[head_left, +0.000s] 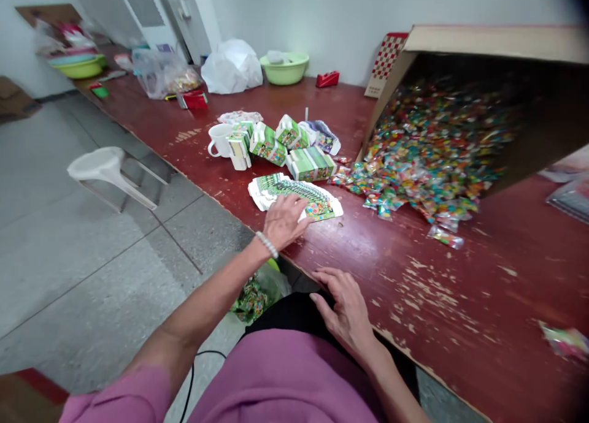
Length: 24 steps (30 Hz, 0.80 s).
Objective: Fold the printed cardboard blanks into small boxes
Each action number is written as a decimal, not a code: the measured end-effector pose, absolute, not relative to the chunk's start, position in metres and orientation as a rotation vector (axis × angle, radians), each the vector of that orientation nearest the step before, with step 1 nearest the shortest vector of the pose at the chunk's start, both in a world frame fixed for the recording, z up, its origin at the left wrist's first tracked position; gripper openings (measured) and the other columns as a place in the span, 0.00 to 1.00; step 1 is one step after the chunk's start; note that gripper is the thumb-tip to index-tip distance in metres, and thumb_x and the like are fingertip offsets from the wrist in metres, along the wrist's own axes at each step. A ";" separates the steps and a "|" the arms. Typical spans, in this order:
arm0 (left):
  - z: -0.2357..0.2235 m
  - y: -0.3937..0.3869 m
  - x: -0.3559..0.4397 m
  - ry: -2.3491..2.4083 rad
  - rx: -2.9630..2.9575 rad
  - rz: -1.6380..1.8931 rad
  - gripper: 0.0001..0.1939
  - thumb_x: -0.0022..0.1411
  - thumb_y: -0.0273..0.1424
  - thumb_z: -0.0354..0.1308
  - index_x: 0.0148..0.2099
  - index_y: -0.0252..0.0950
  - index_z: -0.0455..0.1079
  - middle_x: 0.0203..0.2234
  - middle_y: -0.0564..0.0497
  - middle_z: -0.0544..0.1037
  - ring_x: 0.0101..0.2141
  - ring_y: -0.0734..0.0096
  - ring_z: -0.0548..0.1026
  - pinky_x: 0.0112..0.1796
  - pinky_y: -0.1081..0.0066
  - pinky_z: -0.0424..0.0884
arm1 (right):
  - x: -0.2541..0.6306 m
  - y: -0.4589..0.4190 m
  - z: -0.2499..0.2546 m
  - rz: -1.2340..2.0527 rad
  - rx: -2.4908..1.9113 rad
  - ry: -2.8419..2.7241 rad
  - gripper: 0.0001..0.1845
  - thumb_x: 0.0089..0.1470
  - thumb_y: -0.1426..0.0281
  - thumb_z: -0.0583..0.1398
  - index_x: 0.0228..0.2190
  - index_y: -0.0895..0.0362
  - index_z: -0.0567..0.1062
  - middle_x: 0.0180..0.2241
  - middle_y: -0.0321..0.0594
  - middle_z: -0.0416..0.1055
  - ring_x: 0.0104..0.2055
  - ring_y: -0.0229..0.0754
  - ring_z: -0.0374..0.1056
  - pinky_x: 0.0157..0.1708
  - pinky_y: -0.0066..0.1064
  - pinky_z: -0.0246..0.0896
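My left hand (286, 217), a beaded bracelet at its wrist, rests on the near side of a fanned row of flat green-and-white printed cartons (317, 197). Its fingers are stretched out over the cartons, not wrapped round them. Nearer to me, my right hand (343, 303) is at the table's edge, fingers apart and holding nothing. Just behind the fan are banded bundles of similar cartons (310, 163) and a white mug (221, 140). To the right, many small wrapped candies (414, 165) spill from a large cardboard box (497, 43) lying on its side.
The worn red table (414, 300) runs away to the left. Farther back stand a green basin (285, 70), a white bag (232, 67) and a red tape dispenser (327, 79). A bag of green wrapped pieces (253, 297) sits below the edge; a white stool (103, 165) stands left.
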<state>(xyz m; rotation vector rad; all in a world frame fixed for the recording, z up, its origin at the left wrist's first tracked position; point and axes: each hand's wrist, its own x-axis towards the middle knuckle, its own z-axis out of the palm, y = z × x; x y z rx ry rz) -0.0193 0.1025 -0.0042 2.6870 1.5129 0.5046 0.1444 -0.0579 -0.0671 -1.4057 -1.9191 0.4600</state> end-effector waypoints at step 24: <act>-0.015 0.139 0.012 1.634 2.569 0.188 0.27 0.52 0.43 0.69 0.48 0.31 0.69 0.50 0.36 0.70 0.51 0.47 0.63 0.48 0.57 0.58 | 0.155 -0.054 -0.066 0.603 -1.333 -1.794 0.10 0.59 0.68 0.58 0.44 0.52 0.73 0.42 0.44 0.75 0.44 0.48 0.71 0.45 0.43 0.67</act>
